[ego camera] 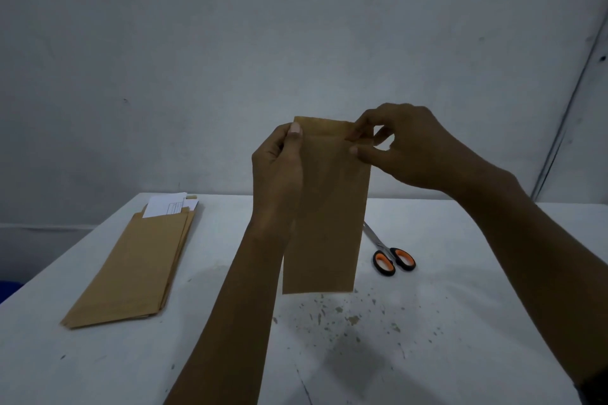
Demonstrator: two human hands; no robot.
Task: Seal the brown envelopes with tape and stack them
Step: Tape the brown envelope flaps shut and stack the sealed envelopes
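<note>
— Where is the brown envelope (pixel 329 207) at this moment?

— It hangs upright in the air above the white table (pixel 460 322), with its lower edge free and not touching the surface. The left hand (pixel 279 171) grips its left edge, the thumb flat on the front near the top. The right hand (pixel 404 148) pinches the top right corner between the thumb and curled fingers; whether tape is under them cannot be told.

— What is around it?

— Behind its lower right edge lie scissors (pixel 391 256) with orange and black handles, partly hidden by the envelope. Well apart at the left lies a stack of brown envelopes (pixel 138 263), with white papers (pixel 167 205) sticking out at the far end. Between the stack and the forearms the table shows bare, and below the envelope it has small dark specks.
</note>
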